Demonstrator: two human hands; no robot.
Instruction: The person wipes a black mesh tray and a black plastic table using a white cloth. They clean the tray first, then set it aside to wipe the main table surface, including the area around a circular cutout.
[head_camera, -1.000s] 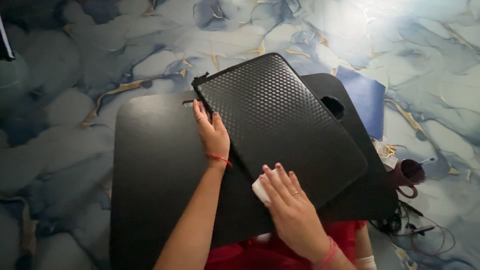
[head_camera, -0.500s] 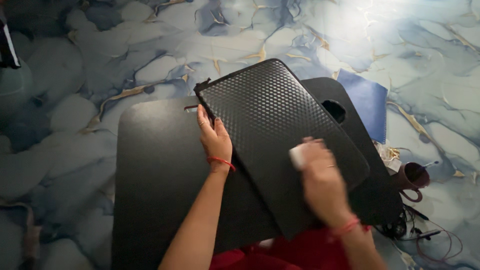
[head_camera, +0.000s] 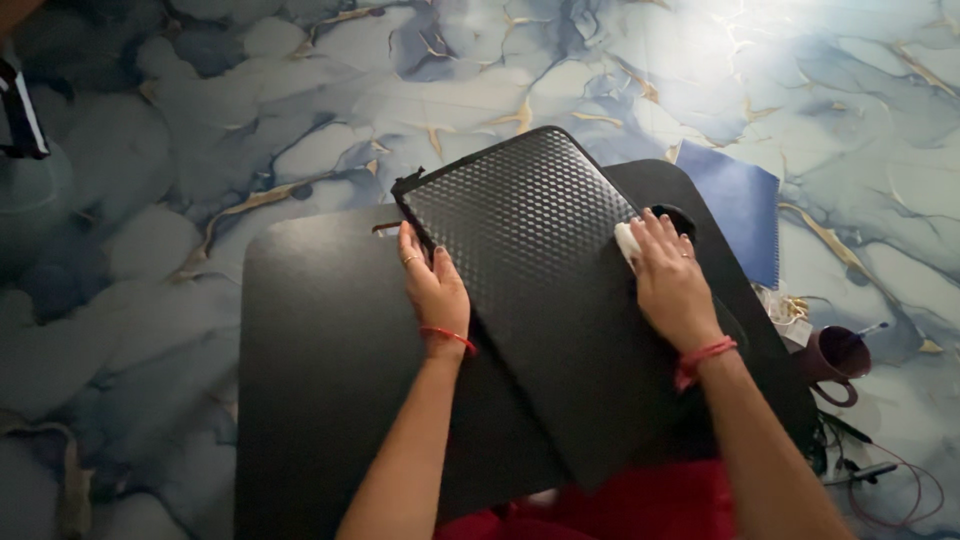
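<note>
Right hand (head_camera: 672, 288) fingers clamp white cloth (head_camera: 627, 240) at sleeve (head_camera: 540, 270) far-right edge; left hand (head_camera: 432, 285) fingers flat, together, steadying left edge

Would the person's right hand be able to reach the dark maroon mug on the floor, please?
Probably yes: the right hand holds a white cloth on the textured black case, and nothing visible blocks the mug.
</note>
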